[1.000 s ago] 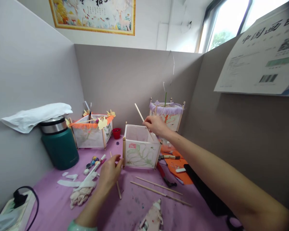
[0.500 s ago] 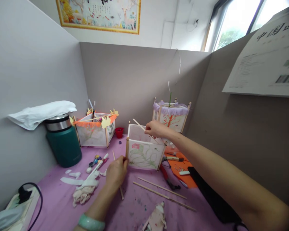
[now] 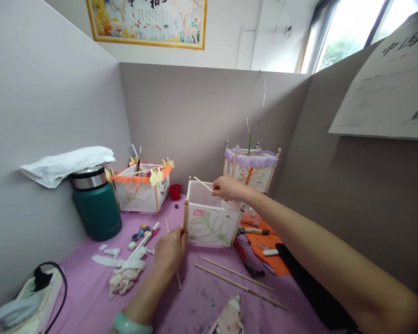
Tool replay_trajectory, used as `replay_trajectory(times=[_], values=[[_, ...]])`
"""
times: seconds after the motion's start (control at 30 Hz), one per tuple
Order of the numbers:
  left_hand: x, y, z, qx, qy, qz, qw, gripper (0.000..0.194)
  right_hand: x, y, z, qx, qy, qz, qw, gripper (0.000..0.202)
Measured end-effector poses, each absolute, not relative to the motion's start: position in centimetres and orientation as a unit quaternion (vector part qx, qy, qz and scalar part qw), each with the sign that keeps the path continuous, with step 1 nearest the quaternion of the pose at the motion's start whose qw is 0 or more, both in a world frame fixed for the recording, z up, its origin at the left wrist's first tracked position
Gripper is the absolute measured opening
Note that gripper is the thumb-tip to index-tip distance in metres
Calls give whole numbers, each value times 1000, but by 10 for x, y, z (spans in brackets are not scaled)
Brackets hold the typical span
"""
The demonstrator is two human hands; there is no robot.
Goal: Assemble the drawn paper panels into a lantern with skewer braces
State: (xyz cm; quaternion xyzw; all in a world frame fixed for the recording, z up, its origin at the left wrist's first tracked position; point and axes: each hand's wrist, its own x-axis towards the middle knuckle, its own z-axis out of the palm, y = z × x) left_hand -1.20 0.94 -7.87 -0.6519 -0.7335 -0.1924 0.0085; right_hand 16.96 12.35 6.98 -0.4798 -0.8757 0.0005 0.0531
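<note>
A box-shaped paper lantern point(image 3: 214, 225) with wooden corner posts and a drawn pink flower stands on the purple tabletop. My left hand point(image 3: 170, 250) is closed at its front left post, low down. My right hand point(image 3: 226, 188) pinches a thin wooden stick point(image 3: 202, 183) that slants across the lantern's open top. The stick's lower end reaches toward the right rim; whether it touches there, I cannot tell. Another thin stick point(image 3: 167, 226) passes behind my left hand and shows again below it. Two loose sticks point(image 3: 240, 286) lie in front of the lantern.
Behind stand a purple-fringed lantern point(image 3: 252, 171) and an orange-trimmed one point(image 3: 135, 197). A green bottle point(image 3: 97, 208) with white cloth on top is at left, near a power strip point(image 3: 45, 301). Pliers point(image 3: 247, 264), a brush point(image 3: 257, 231) and orange felt point(image 3: 282, 264) lie right; a marker point(image 3: 146, 239) lies left.
The whole scene has shifted slightly to the right in the view. Both hands, the lantern and the held stick keep nearly the same positions relative to one another.
</note>
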Motion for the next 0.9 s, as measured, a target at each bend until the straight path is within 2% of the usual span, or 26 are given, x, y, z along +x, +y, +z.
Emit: replay_trajectory(times=[0.9], values=[[-11,-4,-72,-645,-749,-155,8,27,165,129,59,-467,-884,2,-4,24]])
